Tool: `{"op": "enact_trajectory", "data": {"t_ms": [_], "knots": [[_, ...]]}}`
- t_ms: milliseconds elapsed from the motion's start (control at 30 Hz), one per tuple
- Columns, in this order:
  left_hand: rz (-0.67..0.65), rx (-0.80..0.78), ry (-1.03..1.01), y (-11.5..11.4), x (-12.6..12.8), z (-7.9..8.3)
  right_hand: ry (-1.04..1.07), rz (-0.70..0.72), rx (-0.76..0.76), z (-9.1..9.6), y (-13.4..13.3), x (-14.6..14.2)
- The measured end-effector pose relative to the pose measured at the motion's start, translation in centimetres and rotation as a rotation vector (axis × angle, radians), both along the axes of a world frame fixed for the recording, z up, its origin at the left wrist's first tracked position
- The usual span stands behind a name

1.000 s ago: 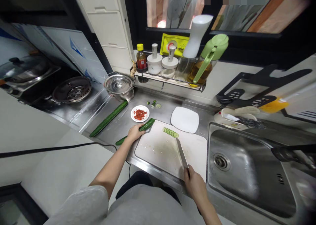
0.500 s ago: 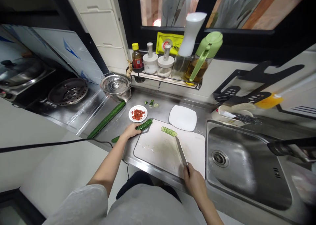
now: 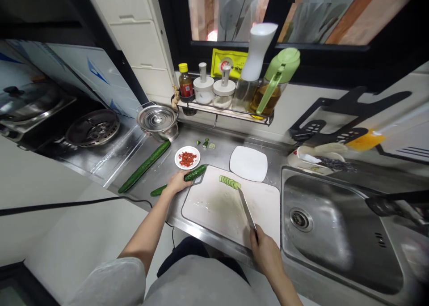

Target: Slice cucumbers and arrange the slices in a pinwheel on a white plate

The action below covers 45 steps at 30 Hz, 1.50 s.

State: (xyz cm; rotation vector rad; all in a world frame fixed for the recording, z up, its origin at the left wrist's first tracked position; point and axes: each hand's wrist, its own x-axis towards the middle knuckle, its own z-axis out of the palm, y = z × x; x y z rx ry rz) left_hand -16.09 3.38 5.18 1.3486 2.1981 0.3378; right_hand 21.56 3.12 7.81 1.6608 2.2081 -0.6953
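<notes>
My left hand (image 3: 180,181) is closed around a dark green cucumber (image 3: 195,173) at the cutting board's left corner. Green also shows left of the wrist, and my hand hides whether it belongs to the same cucumber. The handle of a kitchen knife (image 3: 247,209) is in my right hand (image 3: 266,248), over the right part of the white cutting board (image 3: 208,207). Its tip meets the right end of a row of overlapping cucumber slices (image 3: 229,182) on the board. Behind the board stand a small plate of chopped red pieces (image 3: 181,164) and a white square plate (image 3: 248,163).
A whole cucumber (image 3: 144,166) lies left, beside a lidded steel pot (image 3: 157,120). Cucumber scraps (image 3: 212,146) lie near the wall. A sink (image 3: 330,234) borders the board on the right. Seasoning jars and bottles fill a rack (image 3: 231,111) above. A black cord (image 3: 83,203) crosses at left.
The view has shifted slightly, moving the scene a little downward. Both hands keep their holds, and the slices lie as before.
</notes>
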Motion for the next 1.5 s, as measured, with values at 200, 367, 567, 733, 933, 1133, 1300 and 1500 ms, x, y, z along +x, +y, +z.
{"op": "enact_trajectory", "data": {"t_ms": [200, 367, 567, 733, 933, 1133, 1300, 1500], "knots": [[0.067, 0.044, -0.024, -0.2, 0.1, -0.3, -0.019, 0.001, -0.004, -0.2, -0.1, 0.0], [0.098, 0.083, -0.042, -0.4, 0.3, 0.0, -0.007, 0.0, 0.007, -0.1, -0.3, 0.1], [0.186, 0.245, 0.035, -0.8, 0.7, 0.1, 0.021, 0.025, 0.139, 0.2, -0.9, 0.0], [0.122, 0.478, 0.089, -0.6, 5.0, 0.5, -0.022, 0.093, 0.232, 0.3, -1.1, 0.2], [-0.433, 0.328, -0.021, 0.7, 13.6, 1.2, -0.065, 0.199, 0.235, -0.1, -0.7, 0.4], [-0.619, 0.174, -0.044, 2.1, 15.7, 0.9, -0.082, 0.267, 0.182, 0.1, -0.7, 0.5], [-0.605, 0.184, -0.147, 2.0, 16.5, 1.2, -0.083, 0.272, 0.151, 0.0, -1.4, 0.5], [-0.322, 0.259, -0.338, 1.5, 17.2, 1.2, -0.078, 0.073, 0.196, -0.8, -1.7, 2.6]]}}
